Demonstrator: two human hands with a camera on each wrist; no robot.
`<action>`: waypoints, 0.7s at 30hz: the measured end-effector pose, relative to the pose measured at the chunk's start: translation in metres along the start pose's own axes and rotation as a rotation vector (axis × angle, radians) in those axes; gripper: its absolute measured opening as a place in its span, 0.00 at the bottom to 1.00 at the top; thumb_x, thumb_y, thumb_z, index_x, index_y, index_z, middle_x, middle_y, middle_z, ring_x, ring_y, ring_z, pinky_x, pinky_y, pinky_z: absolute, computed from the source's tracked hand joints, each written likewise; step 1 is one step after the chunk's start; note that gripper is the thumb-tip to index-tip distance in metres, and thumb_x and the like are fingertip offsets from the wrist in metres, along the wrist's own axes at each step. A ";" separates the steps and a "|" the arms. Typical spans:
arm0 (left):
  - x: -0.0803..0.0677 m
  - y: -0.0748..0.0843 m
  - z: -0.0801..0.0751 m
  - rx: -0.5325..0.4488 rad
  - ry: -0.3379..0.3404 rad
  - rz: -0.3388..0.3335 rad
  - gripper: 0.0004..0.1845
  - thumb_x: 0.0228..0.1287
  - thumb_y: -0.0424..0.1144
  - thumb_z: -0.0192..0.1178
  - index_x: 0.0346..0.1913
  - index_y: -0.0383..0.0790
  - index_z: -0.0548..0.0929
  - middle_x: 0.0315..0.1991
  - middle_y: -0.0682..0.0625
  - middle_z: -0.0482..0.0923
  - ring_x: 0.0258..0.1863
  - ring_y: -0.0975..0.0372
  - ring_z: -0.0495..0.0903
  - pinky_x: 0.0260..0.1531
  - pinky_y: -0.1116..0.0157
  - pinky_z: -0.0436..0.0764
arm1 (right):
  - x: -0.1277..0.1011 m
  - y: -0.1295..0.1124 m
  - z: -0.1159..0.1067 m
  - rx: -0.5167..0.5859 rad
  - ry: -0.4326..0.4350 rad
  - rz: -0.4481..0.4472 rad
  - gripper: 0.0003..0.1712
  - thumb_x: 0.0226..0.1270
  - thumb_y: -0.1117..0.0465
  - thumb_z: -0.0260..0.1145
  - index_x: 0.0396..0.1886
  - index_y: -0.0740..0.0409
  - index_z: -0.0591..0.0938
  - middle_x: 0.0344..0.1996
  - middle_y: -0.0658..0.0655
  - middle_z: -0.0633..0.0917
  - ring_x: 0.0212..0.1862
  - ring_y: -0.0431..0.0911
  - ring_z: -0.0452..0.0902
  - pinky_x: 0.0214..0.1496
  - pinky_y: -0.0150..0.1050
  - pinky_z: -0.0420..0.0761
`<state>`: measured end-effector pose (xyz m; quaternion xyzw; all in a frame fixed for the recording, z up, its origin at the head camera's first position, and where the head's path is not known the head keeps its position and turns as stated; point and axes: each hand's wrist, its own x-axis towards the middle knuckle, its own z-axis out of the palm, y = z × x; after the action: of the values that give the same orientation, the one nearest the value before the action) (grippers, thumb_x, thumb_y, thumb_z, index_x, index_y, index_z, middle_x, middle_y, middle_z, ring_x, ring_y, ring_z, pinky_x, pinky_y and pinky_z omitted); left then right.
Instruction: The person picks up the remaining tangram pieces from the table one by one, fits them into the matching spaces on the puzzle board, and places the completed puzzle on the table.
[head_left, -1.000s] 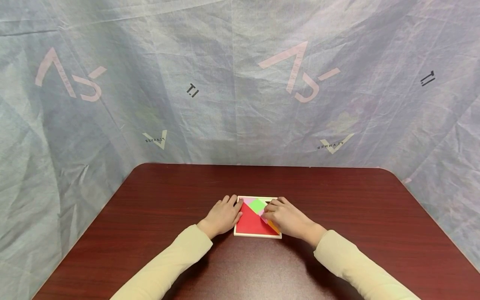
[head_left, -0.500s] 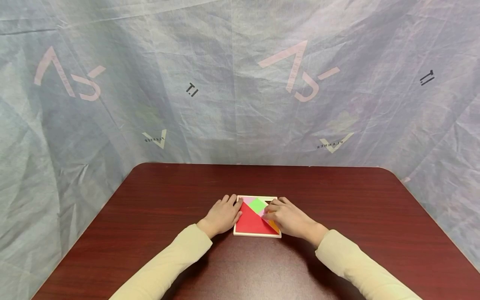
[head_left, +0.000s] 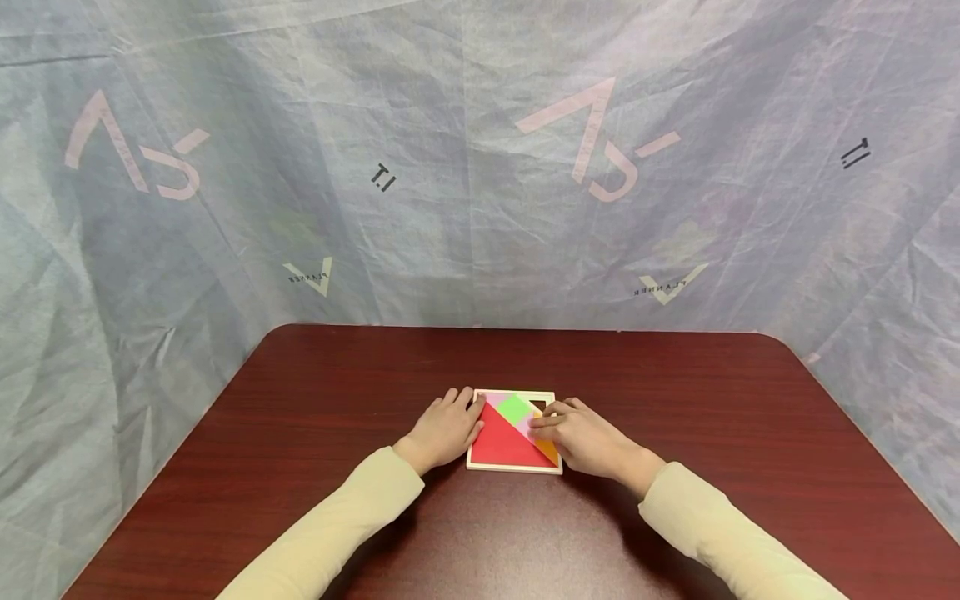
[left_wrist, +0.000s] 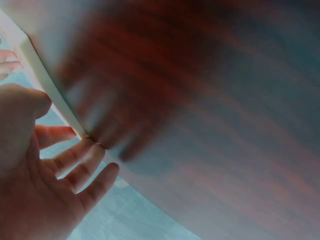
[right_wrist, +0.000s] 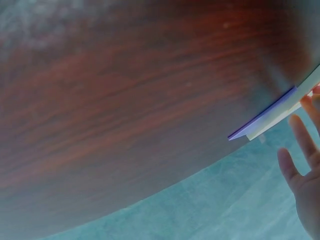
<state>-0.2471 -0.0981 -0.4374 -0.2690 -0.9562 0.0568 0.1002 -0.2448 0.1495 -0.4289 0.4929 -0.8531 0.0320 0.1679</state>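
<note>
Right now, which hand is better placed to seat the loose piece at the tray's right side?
Probably the right hand: its fingertips already lie over the pink and orange pieces beside the open gap. The left hand rests flat at the tangram tray's left edge, steadying it.

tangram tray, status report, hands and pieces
Left hand flat against tangram tray left edge. Right hand fingers press pink piece beside green square. Red triangle seated. Nothing in the way.

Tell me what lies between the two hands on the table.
In the head view, the puzzle tray lies between the left hand and right hand, with its red triangle and green piece showing.
</note>
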 end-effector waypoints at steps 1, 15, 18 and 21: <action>0.000 0.000 0.000 -0.001 -0.001 0.000 0.23 0.67 0.49 0.48 0.60 0.41 0.72 0.52 0.43 0.69 0.47 0.53 0.70 0.44 0.58 0.75 | 0.000 0.000 0.000 0.006 -0.009 0.006 0.18 0.48 0.68 0.66 0.40 0.49 0.85 0.43 0.49 0.85 0.45 0.46 0.76 0.46 0.43 0.70; 0.000 0.000 0.001 -0.006 -0.003 0.008 0.23 0.67 0.48 0.48 0.60 0.40 0.72 0.52 0.44 0.69 0.47 0.54 0.70 0.43 0.58 0.75 | -0.003 -0.001 -0.002 0.027 -0.014 0.026 0.17 0.48 0.67 0.67 0.40 0.50 0.85 0.44 0.49 0.85 0.45 0.46 0.75 0.46 0.42 0.69; 0.000 0.000 0.001 -0.004 -0.005 0.006 0.23 0.67 0.48 0.48 0.60 0.41 0.72 0.52 0.44 0.69 0.47 0.53 0.71 0.44 0.58 0.75 | -0.003 -0.001 -0.003 0.016 -0.005 0.017 0.16 0.48 0.67 0.67 0.40 0.49 0.84 0.44 0.49 0.84 0.46 0.46 0.75 0.47 0.43 0.70; 0.000 0.000 0.001 -0.001 -0.004 0.004 0.23 0.67 0.48 0.47 0.61 0.41 0.71 0.52 0.44 0.69 0.47 0.53 0.71 0.44 0.58 0.75 | -0.003 0.001 -0.004 -0.019 0.008 0.012 0.16 0.48 0.66 0.67 0.39 0.50 0.83 0.43 0.49 0.84 0.46 0.46 0.75 0.47 0.43 0.71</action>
<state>-0.2474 -0.0982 -0.4387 -0.2710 -0.9559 0.0574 0.0980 -0.2430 0.1536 -0.4261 0.4859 -0.8557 0.0267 0.1758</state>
